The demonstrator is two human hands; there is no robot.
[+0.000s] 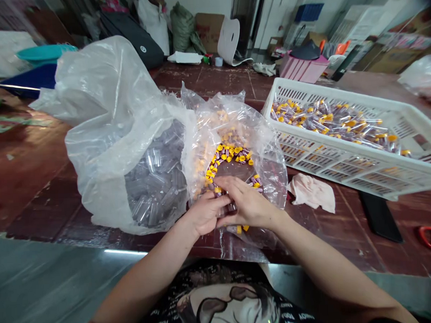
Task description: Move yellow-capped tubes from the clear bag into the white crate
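Note:
My left hand [207, 213] and my right hand [251, 202] meet over a spread clear plastic bag [273, 183]. Their fingers are closed around a small clear tube with a yellow cap [217, 191], partly hidden by the fingers. Around them in the bag lie many small yellow caps [229, 151] with purple patterned bodies, ringing a bare patch of table. Left of my hands, a large whitish plastic bag [102, 160] lies open, full of clear empty tubes [155, 177].
At right stands a white slatted crate [335, 157] holding many yellow-capped tubes [323, 120]. A pink cloth [312, 192], a black phone-like slab [380, 216] and red-handled scissors [430, 239] lie nearer me. A pink box [302, 68] and a turquoise basin [44, 54] stand farther back.

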